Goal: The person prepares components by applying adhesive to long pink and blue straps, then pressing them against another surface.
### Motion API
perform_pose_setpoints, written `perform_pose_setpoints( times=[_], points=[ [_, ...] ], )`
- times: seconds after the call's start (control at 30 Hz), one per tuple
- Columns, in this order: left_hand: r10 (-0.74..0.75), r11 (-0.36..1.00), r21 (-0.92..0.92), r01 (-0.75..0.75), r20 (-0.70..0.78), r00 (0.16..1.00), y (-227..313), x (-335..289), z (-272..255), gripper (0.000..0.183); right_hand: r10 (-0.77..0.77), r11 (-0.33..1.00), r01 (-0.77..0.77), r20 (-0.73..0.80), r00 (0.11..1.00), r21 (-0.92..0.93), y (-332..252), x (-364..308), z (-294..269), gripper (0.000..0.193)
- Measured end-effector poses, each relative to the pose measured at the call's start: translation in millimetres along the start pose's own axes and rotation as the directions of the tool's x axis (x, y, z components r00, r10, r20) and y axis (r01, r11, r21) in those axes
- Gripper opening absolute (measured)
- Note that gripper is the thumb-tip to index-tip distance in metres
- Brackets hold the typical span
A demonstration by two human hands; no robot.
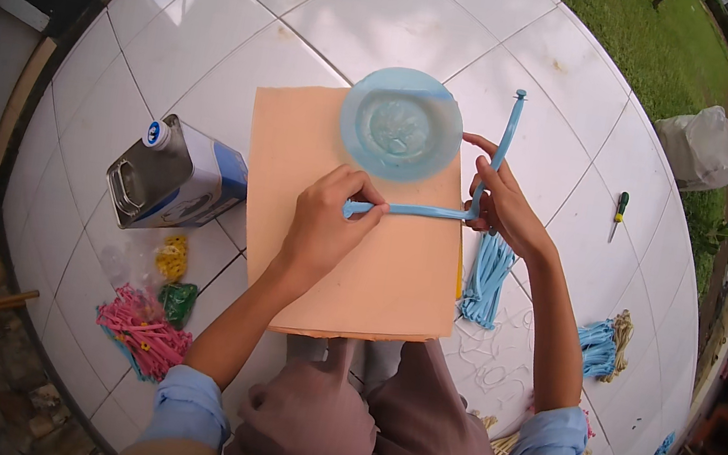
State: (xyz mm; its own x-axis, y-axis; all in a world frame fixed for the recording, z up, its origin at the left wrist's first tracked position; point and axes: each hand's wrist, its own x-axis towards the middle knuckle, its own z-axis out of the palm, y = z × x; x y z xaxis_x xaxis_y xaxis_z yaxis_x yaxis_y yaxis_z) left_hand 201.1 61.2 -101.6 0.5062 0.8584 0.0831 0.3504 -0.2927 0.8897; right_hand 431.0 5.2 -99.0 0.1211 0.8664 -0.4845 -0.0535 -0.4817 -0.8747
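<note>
A light blue strap runs between my two hands above a peach-coloured board by my knees. My left hand pinches one end between thumb and fingertips. Where the strap bends upward, the fingers of my right hand close on it, with the index finger stretched toward the bowl. The free end sticks up past that hand and carries a small dark piece at its tip. On the board's far part stands a translucent blue bowl, a little clear liquid or glue seeming to lie in it.
A metal can stands left of the board. Near it lie pink straps, a yellow bag and a green bag. Blue strap bundles and a screwdriver lie rightward on white tiles; grass borders them.
</note>
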Motion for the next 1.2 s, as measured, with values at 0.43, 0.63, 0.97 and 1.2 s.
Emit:
perform_pose_setpoints(
  times=[0.43, 0.63, 0.97, 1.2],
  points=[
    [0.043, 0.999, 0.003, -0.043, -0.031, 0.999, -3, 5, -1, 0.015, -0.087, 0.994, 0.083, 0.063, 0.994, 0.068, 16, -2, -8, 0.066],
    [0.008, 1.000, -0.006, -0.008, -0.047, 0.999, -3, 5, -2, 0.015, -0.214, 0.974, 0.200, 0.138, 0.967, 0.107, 19, -5, -9, 0.064],
    [0.019, 1.000, 0.012, -0.019, -0.032, 0.999, -4, 5, -2, 0.015, -0.452, 0.668, 0.470, 0.187, 0.872, -0.577, 22, -15, 5, 0.040],
    [0.001, 1.000, -0.024, -0.001, -0.001, 1.000, -7, 4, -1, 0.014, -0.431, 0.530, 0.461, 0.242, 0.869, -0.712, 15, -19, 7, 0.057]
  ],
)
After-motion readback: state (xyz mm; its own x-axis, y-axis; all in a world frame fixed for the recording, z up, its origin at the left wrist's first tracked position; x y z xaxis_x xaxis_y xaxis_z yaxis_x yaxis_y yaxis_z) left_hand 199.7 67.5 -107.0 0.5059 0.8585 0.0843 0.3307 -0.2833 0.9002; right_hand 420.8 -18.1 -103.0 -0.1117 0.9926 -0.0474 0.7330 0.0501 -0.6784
